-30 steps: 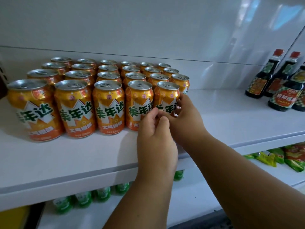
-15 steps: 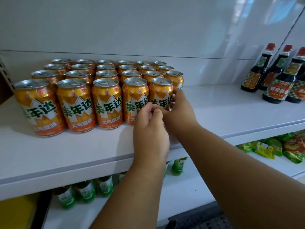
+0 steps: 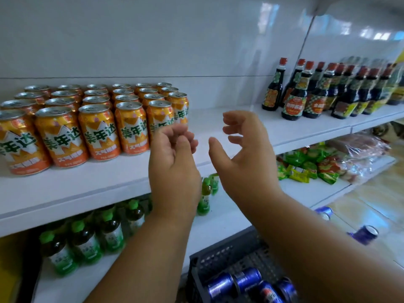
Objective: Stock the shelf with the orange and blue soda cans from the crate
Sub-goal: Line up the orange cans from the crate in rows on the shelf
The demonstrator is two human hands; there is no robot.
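Orange soda cans (image 3: pixel 131 127) form five front columns; both hands (image 3: pixel 175 169) empty.

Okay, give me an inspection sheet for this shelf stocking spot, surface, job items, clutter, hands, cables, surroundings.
Surface: white shelf, bare stretch right of the cans.
Job's things: orange cans upright in rows at the left; blue cans lying in the dark crate below.
Clutter: two blue cans on the floor.
Grippers: left hand and right hand both open, empty, off the cans.
Cables: nothing seen.
Surroundings: dark sauce bottles at the right; green bottles and snack packets on the lower shelf.
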